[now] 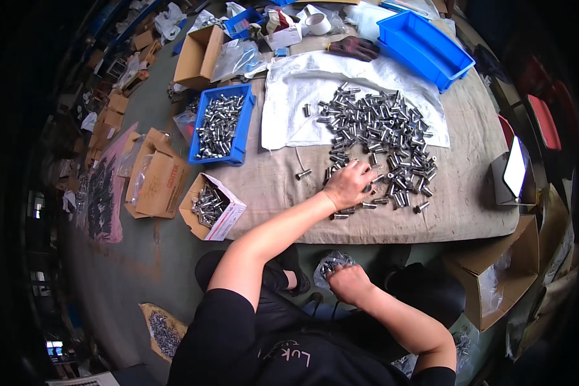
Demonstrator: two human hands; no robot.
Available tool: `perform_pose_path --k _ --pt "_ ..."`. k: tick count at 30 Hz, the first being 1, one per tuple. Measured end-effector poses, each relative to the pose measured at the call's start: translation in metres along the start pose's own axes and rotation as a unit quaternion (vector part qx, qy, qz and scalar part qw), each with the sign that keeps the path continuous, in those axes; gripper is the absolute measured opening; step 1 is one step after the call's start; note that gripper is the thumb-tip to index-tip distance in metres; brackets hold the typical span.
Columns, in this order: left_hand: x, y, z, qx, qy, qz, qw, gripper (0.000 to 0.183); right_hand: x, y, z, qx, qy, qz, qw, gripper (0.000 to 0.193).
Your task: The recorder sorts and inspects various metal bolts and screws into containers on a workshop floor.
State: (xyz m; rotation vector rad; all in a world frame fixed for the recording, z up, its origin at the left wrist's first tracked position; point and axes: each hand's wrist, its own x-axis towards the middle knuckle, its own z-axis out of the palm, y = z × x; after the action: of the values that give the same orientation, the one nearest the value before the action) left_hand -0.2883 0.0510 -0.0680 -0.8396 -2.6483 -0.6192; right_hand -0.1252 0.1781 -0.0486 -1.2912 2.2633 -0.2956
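A large heap of shiny, bolt-like metal parts [383, 122] spreads over a white sack [289, 83] and the tan cloth [270, 199] covering the table. At the heap's near left edge, my left hand [352, 185] is closed, its fingers bent around a metal part that they mostly hide. Below the table's front edge, over my lap, my right hand [349, 285] is closed at a clear plastic bag [328, 262] with small dark metal pieces in it. Its fingertips are partly hidden by the hand itself. One loose bolt-like part [303, 174] lies left of my left hand.
Left of the heap stand a blue bin [248, 122] and a white-sided carton [228, 222], both holding metal parts. An empty blue bin [424, 48] and a dark glove [354, 47] lie at the back. A white-faced device [514, 168] stands at the right edge, above an open cardboard box [495, 283].
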Motion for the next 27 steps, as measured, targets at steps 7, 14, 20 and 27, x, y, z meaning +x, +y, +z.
perform_pose_path --k 7,14,20,27 --pt "-0.039 0.005 -0.023 0.044 -0.02 -0.008 0.999 0.045 -0.001 -0.002 -0.003 0.009 -0.013 -0.004 1.0 0.018" --pt "-0.024 -0.01 -0.02 0.059 -0.031 -0.009 0.998 0.056 0.009 -0.006 0.001 -0.001 -0.054 -0.015 0.998 0.019" --pt "-0.028 -0.001 -0.008 0.056 -0.011 -0.072 0.996 0.039 0.012 -0.008 0.008 0.0 -0.036 -0.011 0.999 0.018" --pt "-0.032 0.006 -0.011 0.08 0.017 -0.063 0.995 0.033 0.009 -0.007 0.011 0.0 -0.031 0.004 1.0 0.016"
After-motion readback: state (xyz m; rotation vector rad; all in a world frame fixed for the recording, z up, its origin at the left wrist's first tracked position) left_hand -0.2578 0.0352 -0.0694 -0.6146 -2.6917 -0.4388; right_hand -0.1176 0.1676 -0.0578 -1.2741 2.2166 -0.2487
